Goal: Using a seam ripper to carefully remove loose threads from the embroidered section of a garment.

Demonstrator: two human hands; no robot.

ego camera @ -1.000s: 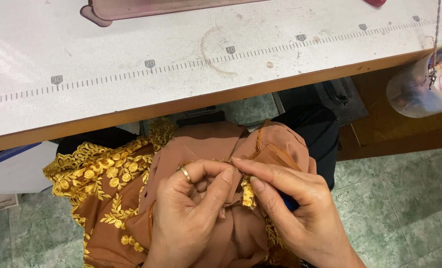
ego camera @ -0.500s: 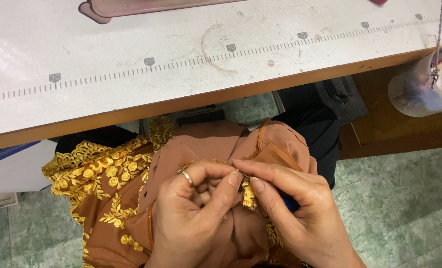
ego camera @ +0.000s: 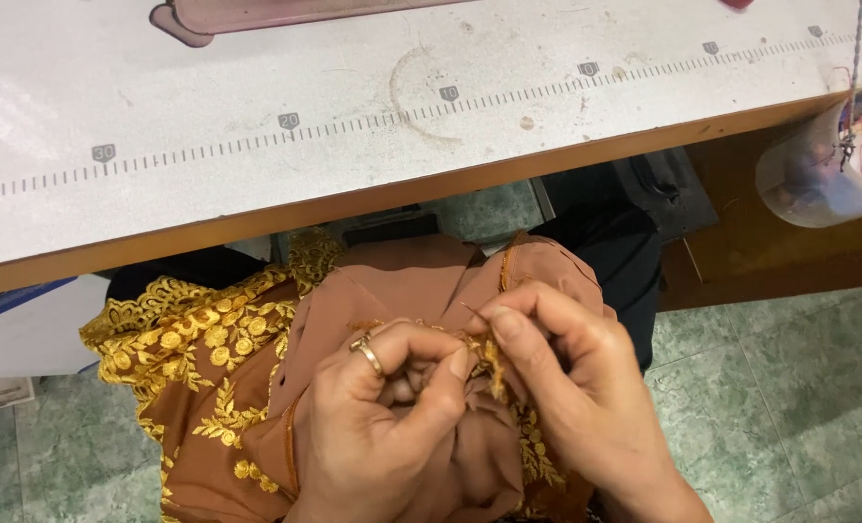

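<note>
Across the top of your frame runs a white table [ego camera: 257,77] with a wooden edge and a printed ruler strip [ego camera: 431,111]. A pinkish machine base [ego camera: 257,15] rests on it, upper left.

A white worktable [ego camera: 257,87] with a printed ruler [ego camera: 431,108] and a wooden edge spans the top. Beneath lies a green marbled tile floor [ego camera: 799,387]. A clear plastic tub [ego camera: 818,165] hangs at the right, beside wooden panelling [ego camera: 741,257].
</note>
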